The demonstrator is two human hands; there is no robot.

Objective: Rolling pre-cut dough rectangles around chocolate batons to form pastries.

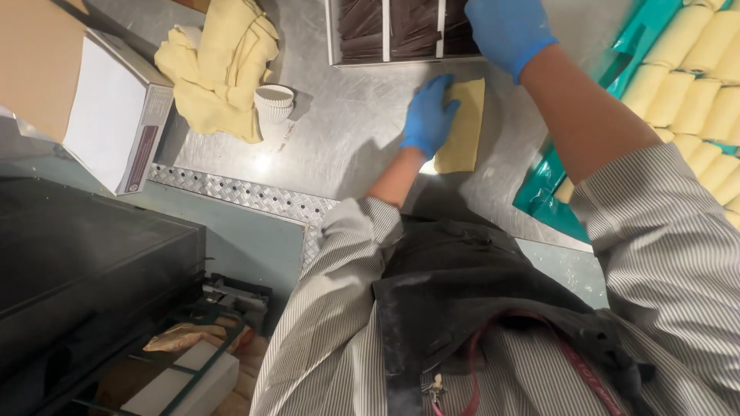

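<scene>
A flat rectangle of pale yellow dough (465, 127) lies on the steel worktop (347, 146). My left hand (428, 115), in a blue glove, rests flat on the dough's left edge with fingers spread. My right hand (507, 31), also gloved in blue, reaches up over a metal tray of dark brown sticks (393, 29) at the top edge; its fingertips are out of frame, so what it grips is hidden.
Rows of rolled dough pieces (694, 69) sit on a teal sheet (551, 189) at right. A yellow cloth (220, 65), a stack of white paper cups (274, 104) and a white box (116, 115) lie at left. Dark equipment (85, 262) stands below.
</scene>
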